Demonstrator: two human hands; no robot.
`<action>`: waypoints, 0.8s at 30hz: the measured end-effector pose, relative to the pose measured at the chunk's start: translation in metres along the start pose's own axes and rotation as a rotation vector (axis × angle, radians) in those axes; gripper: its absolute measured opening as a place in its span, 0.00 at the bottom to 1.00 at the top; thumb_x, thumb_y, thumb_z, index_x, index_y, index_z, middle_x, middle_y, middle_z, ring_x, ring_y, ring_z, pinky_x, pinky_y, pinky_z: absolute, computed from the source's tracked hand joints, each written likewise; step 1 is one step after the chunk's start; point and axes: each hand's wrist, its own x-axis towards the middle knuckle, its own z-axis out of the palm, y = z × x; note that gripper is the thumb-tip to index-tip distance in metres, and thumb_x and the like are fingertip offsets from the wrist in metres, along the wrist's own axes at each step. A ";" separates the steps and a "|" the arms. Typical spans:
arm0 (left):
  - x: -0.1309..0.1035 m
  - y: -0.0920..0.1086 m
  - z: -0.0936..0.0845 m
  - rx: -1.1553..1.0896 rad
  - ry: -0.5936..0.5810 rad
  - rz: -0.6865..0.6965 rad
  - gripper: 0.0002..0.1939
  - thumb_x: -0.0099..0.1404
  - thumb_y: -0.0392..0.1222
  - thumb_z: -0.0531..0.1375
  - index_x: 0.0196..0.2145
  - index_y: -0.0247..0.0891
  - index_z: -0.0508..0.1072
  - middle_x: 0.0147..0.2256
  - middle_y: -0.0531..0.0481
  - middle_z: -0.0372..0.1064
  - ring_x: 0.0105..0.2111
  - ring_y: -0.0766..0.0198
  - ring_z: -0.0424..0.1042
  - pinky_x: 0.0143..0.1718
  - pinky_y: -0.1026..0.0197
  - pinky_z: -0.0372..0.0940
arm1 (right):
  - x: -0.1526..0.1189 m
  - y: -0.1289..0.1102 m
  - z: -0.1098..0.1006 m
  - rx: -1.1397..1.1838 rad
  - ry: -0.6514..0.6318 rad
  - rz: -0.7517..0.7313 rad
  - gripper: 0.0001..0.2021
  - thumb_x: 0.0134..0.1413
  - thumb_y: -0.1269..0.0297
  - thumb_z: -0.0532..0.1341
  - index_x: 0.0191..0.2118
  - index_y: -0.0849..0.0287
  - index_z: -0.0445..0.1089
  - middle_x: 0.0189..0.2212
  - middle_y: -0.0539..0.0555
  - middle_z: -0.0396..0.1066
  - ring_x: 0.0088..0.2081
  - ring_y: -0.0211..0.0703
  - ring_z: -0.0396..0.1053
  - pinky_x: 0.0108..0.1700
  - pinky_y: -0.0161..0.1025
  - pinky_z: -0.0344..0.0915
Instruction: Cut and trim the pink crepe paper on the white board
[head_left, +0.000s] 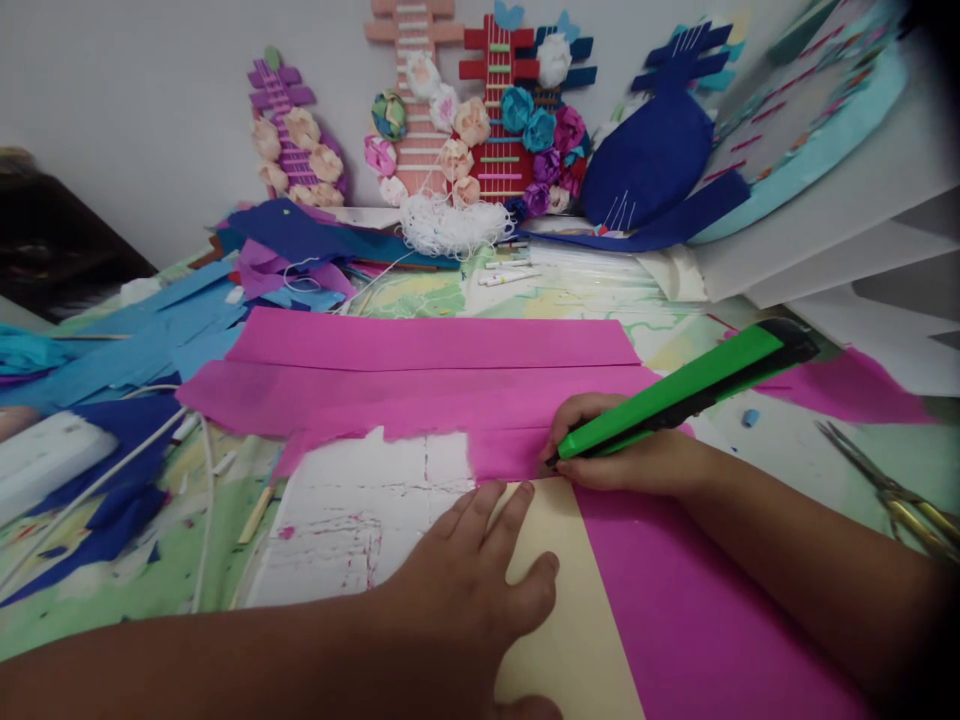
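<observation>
My right hand (pixel 622 450) is closed around a green utility knife (pixel 675 390), its tip down on the magenta paper by the top edge of a pale yellow sheet (pixel 566 600). My left hand (pixel 480 570) lies with fingers spread on the yellow sheet, fingertips at its upper edge. Under both runs magenta paper (pixel 675 610), which shows to the right of the yellow sheet. A white, scored board (pixel 337 520) lies to the left. Beyond my hands are magenta strips (pixel 427 395).
Scissors (pixel 907 500) lie at the right. Blue paper pieces (pixel 150 340), a white cable (pixel 206 510) and a white block (pixel 52 460) are on the left. Decorated paper instruments (pixel 499 120) and white string (pixel 454 225) stand along the back.
</observation>
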 end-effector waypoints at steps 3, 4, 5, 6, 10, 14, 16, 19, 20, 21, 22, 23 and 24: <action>0.000 -0.001 0.002 0.012 0.010 0.006 0.32 0.52 0.60 0.57 0.52 0.44 0.63 0.59 0.37 0.44 0.56 0.36 0.46 0.50 0.38 0.48 | -0.001 0.000 -0.001 -0.018 -0.009 0.035 0.06 0.40 0.71 0.61 0.29 0.59 0.64 0.28 0.50 0.71 0.31 0.37 0.70 0.32 0.32 0.66; 0.000 -0.001 0.002 0.015 0.013 0.013 0.33 0.52 0.60 0.58 0.52 0.44 0.63 0.58 0.36 0.44 0.55 0.36 0.46 0.49 0.38 0.49 | 0.000 0.000 -0.001 -0.028 -0.016 0.036 0.06 0.40 0.71 0.61 0.29 0.59 0.64 0.28 0.49 0.71 0.31 0.37 0.69 0.31 0.32 0.66; 0.000 -0.002 0.002 0.019 0.015 0.022 0.34 0.50 0.60 0.59 0.52 0.44 0.62 0.58 0.35 0.45 0.55 0.35 0.47 0.49 0.38 0.49 | 0.000 0.001 -0.001 -0.041 -0.022 0.032 0.06 0.40 0.71 0.61 0.30 0.59 0.65 0.28 0.49 0.71 0.31 0.36 0.69 0.31 0.32 0.66; 0.000 -0.002 0.002 0.021 0.018 0.029 0.35 0.49 0.60 0.60 0.53 0.44 0.62 0.58 0.34 0.45 0.55 0.35 0.47 0.49 0.38 0.50 | 0.001 0.002 -0.001 -0.058 -0.029 0.025 0.06 0.40 0.72 0.60 0.30 0.59 0.65 0.28 0.49 0.71 0.30 0.36 0.69 0.31 0.31 0.66; -0.001 -0.001 -0.002 0.023 0.040 0.039 0.36 0.49 0.58 0.61 0.53 0.43 0.61 0.58 0.33 0.45 0.55 0.35 0.47 0.49 0.38 0.50 | 0.002 0.004 0.000 -0.103 -0.068 -0.005 0.07 0.40 0.74 0.59 0.30 0.60 0.66 0.27 0.49 0.70 0.29 0.34 0.68 0.30 0.30 0.65; -0.002 0.000 -0.002 0.042 0.054 0.039 0.34 0.51 0.59 0.59 0.53 0.43 0.61 0.57 0.34 0.46 0.55 0.35 0.48 0.48 0.38 0.51 | 0.000 0.003 -0.004 -0.032 -0.039 0.010 0.06 0.40 0.72 0.60 0.30 0.60 0.65 0.29 0.50 0.71 0.31 0.36 0.69 0.32 0.32 0.66; -0.002 0.000 -0.001 0.056 0.068 0.050 0.34 0.51 0.59 0.59 0.53 0.43 0.61 0.57 0.33 0.47 0.55 0.35 0.48 0.48 0.38 0.51 | -0.001 0.001 -0.006 0.005 -0.012 0.035 0.06 0.40 0.70 0.61 0.29 0.60 0.64 0.28 0.50 0.71 0.31 0.36 0.69 0.33 0.32 0.66; -0.002 -0.001 0.003 0.074 0.101 0.056 0.33 0.51 0.60 0.58 0.52 0.43 0.62 0.57 0.33 0.47 0.54 0.36 0.49 0.48 0.39 0.51 | -0.001 0.001 -0.007 -0.014 -0.011 0.051 0.07 0.40 0.69 0.62 0.29 0.60 0.64 0.27 0.49 0.70 0.30 0.36 0.69 0.32 0.32 0.66; -0.002 -0.001 0.004 0.078 0.109 0.054 0.33 0.51 0.60 0.58 0.52 0.43 0.62 0.57 0.34 0.48 0.54 0.36 0.49 0.48 0.40 0.51 | -0.001 0.001 -0.007 -0.036 -0.020 0.045 0.07 0.39 0.69 0.62 0.29 0.60 0.64 0.27 0.49 0.70 0.30 0.36 0.69 0.32 0.32 0.66; -0.002 -0.001 0.005 0.082 0.114 0.053 0.33 0.51 0.60 0.58 0.52 0.43 0.62 0.57 0.34 0.48 0.54 0.36 0.50 0.48 0.40 0.51 | -0.001 0.002 -0.006 -0.057 -0.030 0.036 0.06 0.39 0.70 0.61 0.29 0.60 0.64 0.27 0.49 0.70 0.30 0.36 0.69 0.32 0.32 0.66; -0.002 -0.001 0.006 0.084 0.117 0.053 0.33 0.51 0.60 0.58 0.52 0.43 0.62 0.57 0.34 0.48 0.54 0.36 0.50 0.48 0.40 0.51 | 0.000 0.003 -0.006 -0.075 -0.041 0.025 0.06 0.40 0.71 0.61 0.29 0.60 0.65 0.27 0.49 0.70 0.30 0.36 0.68 0.32 0.32 0.66; -0.002 -0.001 0.006 0.086 0.119 0.052 0.33 0.51 0.60 0.58 0.52 0.43 0.62 0.57 0.34 0.48 0.54 0.35 0.50 0.48 0.40 0.51 | 0.000 0.004 -0.005 -0.091 -0.048 0.011 0.06 0.40 0.72 0.60 0.29 0.59 0.65 0.27 0.49 0.70 0.30 0.35 0.68 0.31 0.31 0.65; -0.002 0.000 0.006 0.086 0.120 0.053 0.33 0.51 0.60 0.58 0.52 0.43 0.62 0.57 0.34 0.48 0.54 0.35 0.50 0.48 0.40 0.51 | 0.000 0.004 -0.005 -0.105 -0.055 -0.002 0.06 0.40 0.73 0.59 0.29 0.59 0.65 0.27 0.49 0.70 0.30 0.35 0.68 0.31 0.31 0.65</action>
